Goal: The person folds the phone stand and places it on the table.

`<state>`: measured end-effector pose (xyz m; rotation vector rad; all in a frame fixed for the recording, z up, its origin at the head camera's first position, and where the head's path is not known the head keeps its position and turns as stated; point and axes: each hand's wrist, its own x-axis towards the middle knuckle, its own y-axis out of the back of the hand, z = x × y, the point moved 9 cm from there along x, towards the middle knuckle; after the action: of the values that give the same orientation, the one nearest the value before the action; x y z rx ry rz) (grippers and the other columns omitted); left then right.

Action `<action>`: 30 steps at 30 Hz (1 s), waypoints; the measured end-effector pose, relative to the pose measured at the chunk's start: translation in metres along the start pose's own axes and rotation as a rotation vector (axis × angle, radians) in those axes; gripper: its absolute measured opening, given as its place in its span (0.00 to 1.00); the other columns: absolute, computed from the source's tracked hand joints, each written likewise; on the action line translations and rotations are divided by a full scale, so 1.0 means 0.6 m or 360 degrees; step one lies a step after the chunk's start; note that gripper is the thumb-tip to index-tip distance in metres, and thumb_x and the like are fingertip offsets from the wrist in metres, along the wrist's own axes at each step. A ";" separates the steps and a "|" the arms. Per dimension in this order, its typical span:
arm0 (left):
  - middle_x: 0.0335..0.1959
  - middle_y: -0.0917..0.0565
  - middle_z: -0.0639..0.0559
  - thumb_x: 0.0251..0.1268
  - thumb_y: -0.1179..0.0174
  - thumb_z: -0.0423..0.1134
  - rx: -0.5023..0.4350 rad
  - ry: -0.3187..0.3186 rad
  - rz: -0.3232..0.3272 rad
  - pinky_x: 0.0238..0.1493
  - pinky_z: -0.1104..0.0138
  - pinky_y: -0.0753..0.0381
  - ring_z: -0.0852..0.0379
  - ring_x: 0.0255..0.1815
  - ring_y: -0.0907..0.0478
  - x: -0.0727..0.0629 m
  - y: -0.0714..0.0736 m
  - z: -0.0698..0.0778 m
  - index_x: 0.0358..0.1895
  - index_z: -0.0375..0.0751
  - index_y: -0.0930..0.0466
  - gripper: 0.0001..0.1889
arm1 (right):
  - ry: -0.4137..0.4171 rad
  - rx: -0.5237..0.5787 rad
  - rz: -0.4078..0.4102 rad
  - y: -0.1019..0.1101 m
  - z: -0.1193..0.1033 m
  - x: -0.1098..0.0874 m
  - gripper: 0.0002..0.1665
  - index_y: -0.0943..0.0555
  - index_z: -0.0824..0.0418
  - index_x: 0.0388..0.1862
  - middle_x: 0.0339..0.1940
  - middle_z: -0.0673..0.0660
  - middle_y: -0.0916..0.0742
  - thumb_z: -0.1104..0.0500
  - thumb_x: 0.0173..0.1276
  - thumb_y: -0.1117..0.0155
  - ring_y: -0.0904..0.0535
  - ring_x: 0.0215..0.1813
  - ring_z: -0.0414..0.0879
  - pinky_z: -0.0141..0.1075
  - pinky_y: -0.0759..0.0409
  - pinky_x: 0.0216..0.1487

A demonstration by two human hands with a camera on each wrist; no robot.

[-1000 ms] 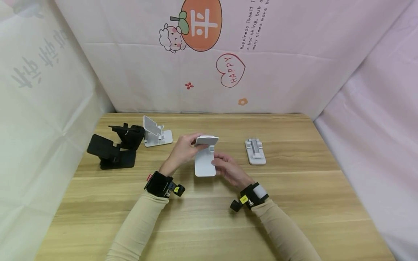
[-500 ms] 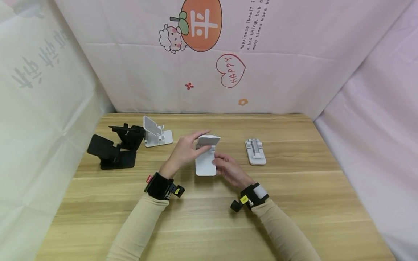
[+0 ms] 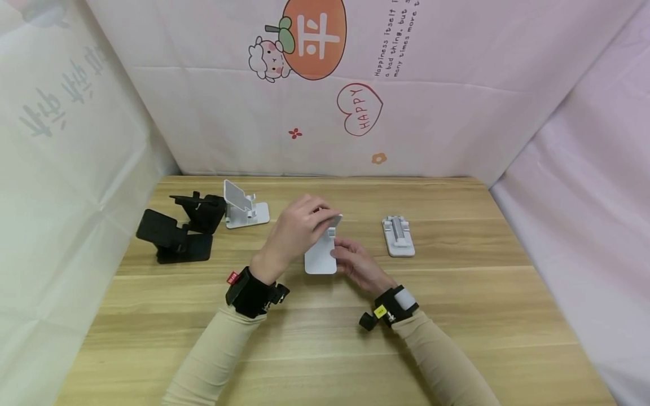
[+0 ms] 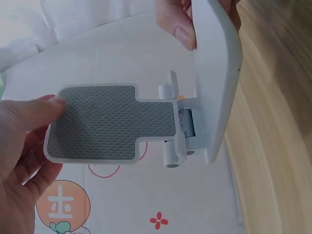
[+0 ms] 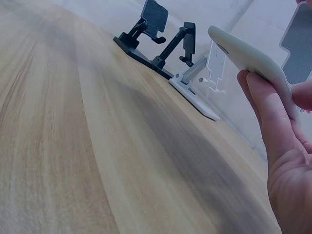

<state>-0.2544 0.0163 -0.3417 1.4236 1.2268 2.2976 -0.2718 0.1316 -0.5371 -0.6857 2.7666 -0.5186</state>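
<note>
My left hand (image 3: 297,231) pinches the gray flap (image 4: 97,124) of the white stand (image 3: 320,259); my right hand (image 3: 357,265) grips its base (image 4: 217,83) above the table (image 3: 325,349); pushing too hard might make it slip.

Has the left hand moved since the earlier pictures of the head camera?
Yes: the left hand has shifted slightly rightward in the head view, closer to the unmoved folded white stand.

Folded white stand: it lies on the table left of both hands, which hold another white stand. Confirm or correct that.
Wrong side: the head view shows the folded white stand to the right of both the left hand and the right hand, which do hold another white stand.
</note>
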 end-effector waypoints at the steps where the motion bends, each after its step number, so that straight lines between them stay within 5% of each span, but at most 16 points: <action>1: 0.44 0.12 0.49 0.63 0.28 0.31 0.0007 0.0009 -0.0013 0.50 0.67 0.16 0.53 0.46 0.18 -0.001 -0.001 0.000 0.47 0.39 0.09 0.09 | 0.0001 0.0003 -0.0001 0.000 0.000 0.000 0.30 0.39 0.77 0.75 0.56 0.56 0.15 0.68 0.79 0.49 0.13 0.52 0.47 0.34 0.12 0.48; 23: 0.40 0.13 0.51 0.67 0.32 0.28 -0.0106 -0.0029 -0.0066 0.47 0.67 0.16 0.54 0.44 0.20 -0.013 -0.023 0.009 0.45 0.40 0.09 0.08 | 0.0006 0.0177 0.0114 0.013 -0.011 -0.004 0.32 0.45 0.77 0.77 0.57 0.58 0.18 0.67 0.80 0.52 0.14 0.48 0.42 0.24 0.15 0.44; 30: 0.40 0.13 0.53 0.66 0.32 0.29 -0.0117 -0.0033 -0.0093 0.47 0.68 0.16 0.55 0.44 0.19 -0.015 -0.029 0.013 0.44 0.41 0.09 0.07 | 0.0044 0.0235 0.0153 0.019 -0.020 -0.006 0.25 0.38 0.73 0.72 0.54 0.57 0.17 0.69 0.80 0.53 0.15 0.46 0.42 0.24 0.15 0.42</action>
<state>-0.2477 0.0270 -0.3587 1.3646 1.1499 2.2593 -0.2771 0.1458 -0.5304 -0.5135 2.7357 -0.7083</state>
